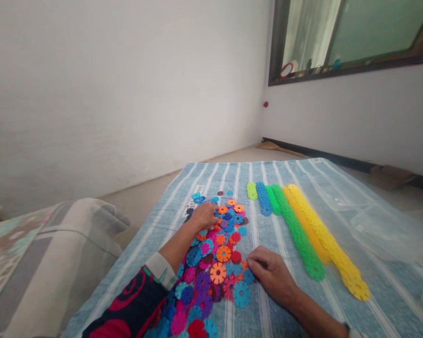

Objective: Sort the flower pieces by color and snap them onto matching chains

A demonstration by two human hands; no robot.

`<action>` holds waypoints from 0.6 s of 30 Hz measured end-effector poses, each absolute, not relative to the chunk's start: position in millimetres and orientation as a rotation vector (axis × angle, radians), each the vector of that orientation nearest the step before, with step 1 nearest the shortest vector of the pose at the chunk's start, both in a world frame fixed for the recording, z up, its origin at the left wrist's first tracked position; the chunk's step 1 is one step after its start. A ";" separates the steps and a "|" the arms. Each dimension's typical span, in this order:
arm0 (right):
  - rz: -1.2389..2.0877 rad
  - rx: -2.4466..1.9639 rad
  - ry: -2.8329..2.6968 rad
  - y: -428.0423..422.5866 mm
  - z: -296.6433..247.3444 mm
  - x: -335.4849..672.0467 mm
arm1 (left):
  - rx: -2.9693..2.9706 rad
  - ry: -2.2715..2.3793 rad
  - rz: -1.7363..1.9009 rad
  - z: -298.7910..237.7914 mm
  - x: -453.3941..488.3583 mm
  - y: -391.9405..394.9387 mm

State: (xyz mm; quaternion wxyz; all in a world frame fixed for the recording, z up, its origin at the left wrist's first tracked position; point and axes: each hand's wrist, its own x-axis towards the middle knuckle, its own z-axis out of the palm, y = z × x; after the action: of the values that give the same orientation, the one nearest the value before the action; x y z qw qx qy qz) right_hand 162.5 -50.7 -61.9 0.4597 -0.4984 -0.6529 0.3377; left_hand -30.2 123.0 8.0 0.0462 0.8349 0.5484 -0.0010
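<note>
A long heap of flower-shaped plastic discs (223,254) in blue, orange, purple, pink and red lies along the middle of the cloth. Over its far end is my left hand (205,216), its fingers bent down and bunched among the discs; whatever they may pinch is hidden. My right hand (272,271) rests at the heap's right edge, fingers curled in and thumb side toward a blue disc (248,275). Its fingertips are closed, and I cannot make out anything in them. To the right, overlapping discs form a green row (298,232) and a longer yellow row (329,239).
Shorter rows, lime (252,191), blue (264,199) and bright green (273,201), lie farther back. Clear plastic bags (384,232) spread over the right of the striped cloth (229,171). At left stands a fabric-covered seat (70,263); a broom (278,148) lies by the wall.
</note>
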 end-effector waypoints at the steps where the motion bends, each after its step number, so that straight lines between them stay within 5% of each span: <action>1: 0.834 -1.225 -1.606 -50.6 -62.1 162.5 | 2.556 1.688 -0.027 7.0 -28.7 122.7; 18: 0.837 -1.227 -1.610 -50.3 -58.2 161.6 | 2.807 1.632 -0.002 2.6 -41.0 122.0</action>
State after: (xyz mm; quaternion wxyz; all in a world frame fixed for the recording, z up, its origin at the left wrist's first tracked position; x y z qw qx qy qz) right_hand 161.6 -50.3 -58.2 0.4578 -0.4980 -0.6535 0.3397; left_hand -41.0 122.0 2.6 -0.0530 0.8633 0.5020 -0.0006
